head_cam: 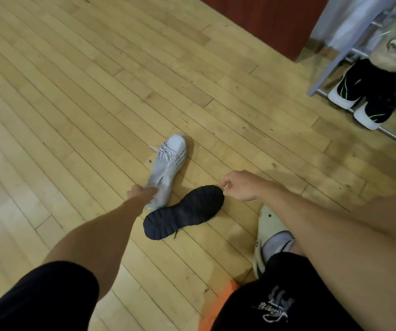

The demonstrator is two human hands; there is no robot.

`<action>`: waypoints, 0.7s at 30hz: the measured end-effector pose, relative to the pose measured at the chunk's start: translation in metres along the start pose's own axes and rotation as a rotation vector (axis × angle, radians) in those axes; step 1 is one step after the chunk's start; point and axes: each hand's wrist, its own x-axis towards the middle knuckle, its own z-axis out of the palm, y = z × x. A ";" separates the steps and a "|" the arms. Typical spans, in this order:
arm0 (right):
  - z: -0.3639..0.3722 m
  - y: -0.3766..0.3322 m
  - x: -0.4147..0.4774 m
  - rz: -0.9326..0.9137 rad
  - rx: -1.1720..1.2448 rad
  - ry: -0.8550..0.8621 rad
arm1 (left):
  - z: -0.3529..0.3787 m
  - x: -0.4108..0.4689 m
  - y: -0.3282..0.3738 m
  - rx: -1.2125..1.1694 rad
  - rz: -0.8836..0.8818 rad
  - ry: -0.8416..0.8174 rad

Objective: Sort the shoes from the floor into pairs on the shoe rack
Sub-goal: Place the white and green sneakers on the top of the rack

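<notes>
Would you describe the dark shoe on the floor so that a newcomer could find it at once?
On the wooden floor, just ahead of the person's legs, two shoes lie together. The dark shoe is right of the white sneaker held by the left hand. It alone lies upside down, showing a black lugged sole.

White laced sneaker (168,163) on floor, heel in my left hand (142,191). Black shoe (185,211) just beside it, sole up. Black pair (371,91) sits on rack (394,137) bottom rails.
</notes>
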 end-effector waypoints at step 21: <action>-0.030 0.010 -0.041 0.030 0.214 0.155 | -0.039 -0.098 0.094 -0.412 0.038 -0.419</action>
